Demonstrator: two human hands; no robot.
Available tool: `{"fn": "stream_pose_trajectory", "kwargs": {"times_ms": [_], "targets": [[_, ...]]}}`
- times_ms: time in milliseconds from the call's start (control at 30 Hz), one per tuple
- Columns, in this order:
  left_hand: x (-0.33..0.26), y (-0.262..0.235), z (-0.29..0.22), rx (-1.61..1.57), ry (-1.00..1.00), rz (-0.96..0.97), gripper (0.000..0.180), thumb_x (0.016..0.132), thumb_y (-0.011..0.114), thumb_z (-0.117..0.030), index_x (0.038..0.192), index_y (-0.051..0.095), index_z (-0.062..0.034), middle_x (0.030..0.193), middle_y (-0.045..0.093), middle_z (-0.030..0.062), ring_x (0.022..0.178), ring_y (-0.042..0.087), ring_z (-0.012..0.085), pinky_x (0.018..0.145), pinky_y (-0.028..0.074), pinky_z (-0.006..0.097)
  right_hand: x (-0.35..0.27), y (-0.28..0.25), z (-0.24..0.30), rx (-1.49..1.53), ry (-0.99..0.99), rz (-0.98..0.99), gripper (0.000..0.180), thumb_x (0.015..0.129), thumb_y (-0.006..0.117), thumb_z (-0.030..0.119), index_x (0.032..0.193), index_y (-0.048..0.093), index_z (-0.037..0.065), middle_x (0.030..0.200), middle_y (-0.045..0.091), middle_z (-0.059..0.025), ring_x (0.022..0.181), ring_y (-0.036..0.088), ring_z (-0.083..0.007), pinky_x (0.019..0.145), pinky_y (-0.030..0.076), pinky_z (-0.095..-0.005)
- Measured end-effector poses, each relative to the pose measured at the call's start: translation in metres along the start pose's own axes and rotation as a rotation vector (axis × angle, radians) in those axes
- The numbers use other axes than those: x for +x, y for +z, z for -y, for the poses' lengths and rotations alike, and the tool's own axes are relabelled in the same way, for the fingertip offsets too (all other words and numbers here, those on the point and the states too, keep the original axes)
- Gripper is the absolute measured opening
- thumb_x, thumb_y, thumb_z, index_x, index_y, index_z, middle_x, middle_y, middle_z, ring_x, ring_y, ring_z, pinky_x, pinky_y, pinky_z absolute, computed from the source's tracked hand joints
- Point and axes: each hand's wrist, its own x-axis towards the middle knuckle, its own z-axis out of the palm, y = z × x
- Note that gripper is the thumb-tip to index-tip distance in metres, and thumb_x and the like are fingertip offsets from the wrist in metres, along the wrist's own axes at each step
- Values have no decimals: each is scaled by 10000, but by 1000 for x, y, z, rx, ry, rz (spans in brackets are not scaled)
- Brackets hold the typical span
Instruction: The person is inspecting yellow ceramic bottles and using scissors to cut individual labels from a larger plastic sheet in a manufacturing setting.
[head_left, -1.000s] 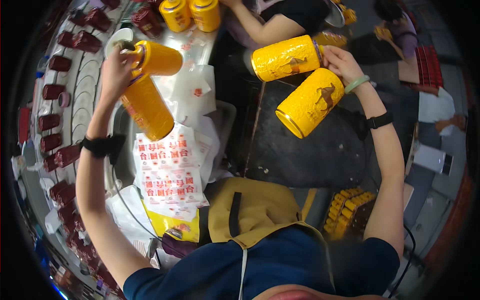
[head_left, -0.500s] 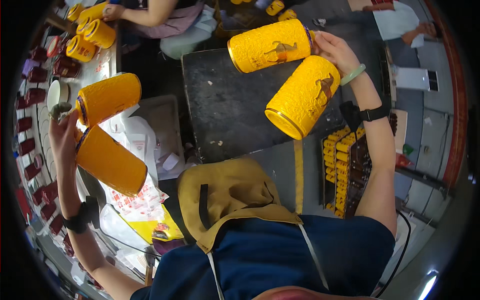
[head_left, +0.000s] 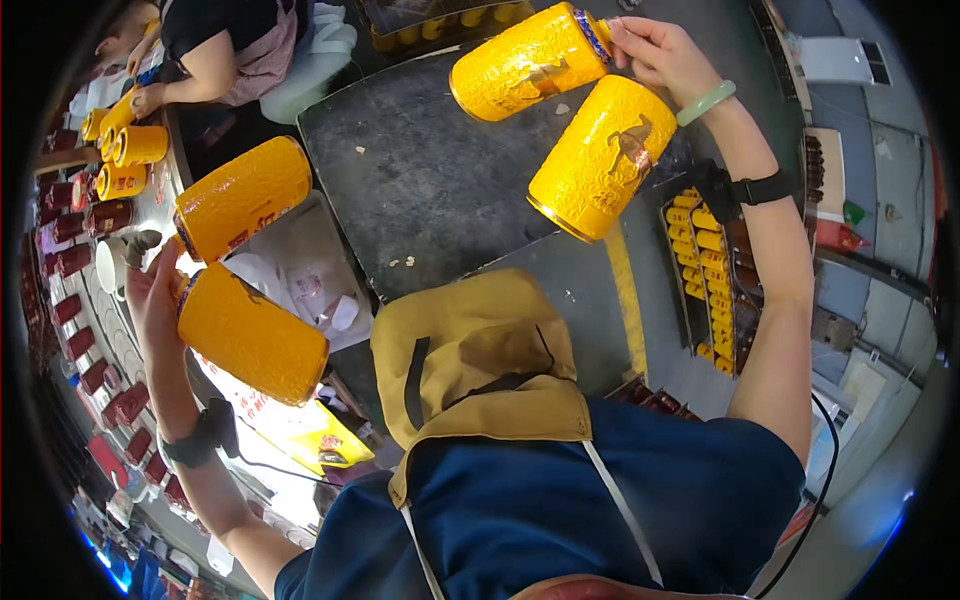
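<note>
My left hand [head_left: 155, 300] is closed round the necks of two yellow embossed bottles, held tilted and fanned apart. The upper one [head_left: 245, 198] points up to the right; the lower one [head_left: 255, 335] slants down to the right. A grey covering shows on a fingertip of this hand. At the upper right my right hand [head_left: 660, 62] grips another pair by the necks, above the dark table. Of these, one bottle [head_left: 525, 62] lies nearly level and the other [head_left: 605, 155] hangs down to the left. A dark animal figure marks each.
A black-topped table [head_left: 400, 190] stands ahead. At left, a long bench carries red jars [head_left: 108, 215] and several yellow bottles [head_left: 140, 145], near a seated co-worker [head_left: 205, 60]. A grey bin [head_left: 335, 260] sits between. To the right, a rack [head_left: 715, 290] holds yellow bottles.
The view has shifted, so the table and rack appear elsewhere. Both hands still hold their bottle pairs; the left pair appears farther right, the right pair a little higher in the picture.
</note>
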Motion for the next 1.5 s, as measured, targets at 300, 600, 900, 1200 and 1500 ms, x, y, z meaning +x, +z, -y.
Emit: {"fn": "stream_pose_trajectory", "kwargs": {"times_ms": [300, 600, 900, 1200, 1500], "targets": [[-2, 66, 0, 77, 10, 50, 197, 905, 655, -75, 1063, 537, -74, 741, 652, 41, 492, 408, -2, 436, 283, 160, 2, -28, -42, -57, -53, 7, 250, 997, 524, 309, 972, 646, 92, 737, 550, 44, 478, 352, -6, 460, 296, -175], [-32, 140, 54, 688, 438, 86, 99, 895, 633, -73, 980, 598, -37, 788, 683, 138, 524, 614, 173, 499, 485, 319, -11, 20, -65, -368, -282, -195, 192, 910, 601, 182, 940, 656, 1, 755, 662, -136, 692, 659, -255, 630, 503, -352], [-51, 208, 191, 1226, 586, 577, 83, 784, 603, -80, 853, 562, -62, 786, 639, 138, 599, 637, 310, 541, 520, 426, -21, 199, -186, -621, -420, 181, 140, 874, 520, 110, 983, 598, 70, 898, 632, -133, 701, 669, -324, 598, 547, -422], [-61, 236, 301, 1353, 842, 894, 146, 829, 544, -95, 972, 573, -81, 939, 626, 71, 563, 635, 232, 497, 523, 378, -32, 295, -262, -808, -468, 487, 144, 852, 519, 99, 984, 564, 62, 953, 643, -125, 665, 683, -292, 569, 556, -418], [-85, 206, 305, 1173, 1012, 854, 587, 833, 533, -63, 1392, 366, -128, 1039, 616, 92, 501, 584, 192, 459, 502, 326, -65, 279, -274, -865, -649, 400, 249, 841, 527, 119, 1090, 531, 108, 815, 583, -52, 563, 638, -237, 470, 513, -365]]}}
